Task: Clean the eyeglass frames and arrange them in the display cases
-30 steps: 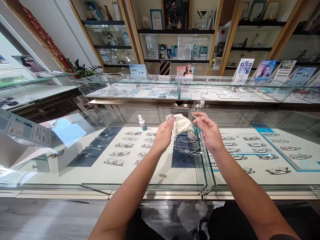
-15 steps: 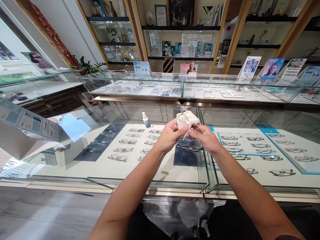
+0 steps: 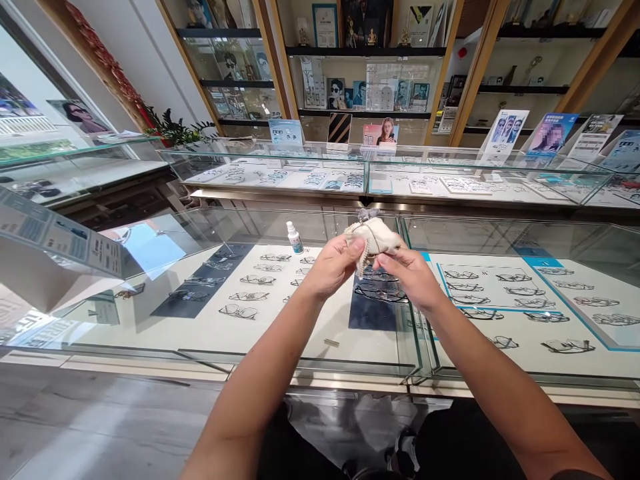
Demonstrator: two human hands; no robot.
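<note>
Over the glass case (image 3: pixel 360 353), the left hand (image 3: pixel 334 268) and right hand (image 3: pixel 413 272) close on a cloth (image 3: pixel 383 235) folded about glasses (image 3: pixel 369 214)
From my remote feed, I see the left thumb press the cloth and the right thumb and forefinger pinch it; the glasses sit between both hands, mostly covered; I'd keep pressure light and support the rim; a spray bottle (image 3: pixel 295 239) stands left of the left hand

Plant (image 3: pixel 180 127) nr L end of back glass case (image 3: pixel 367 162) — ad cards (image 3: pixel 505 133) atop — shelves (image 3: pixel 365 51) behind w/ pics (image 3: pixel 326 25).
</note>
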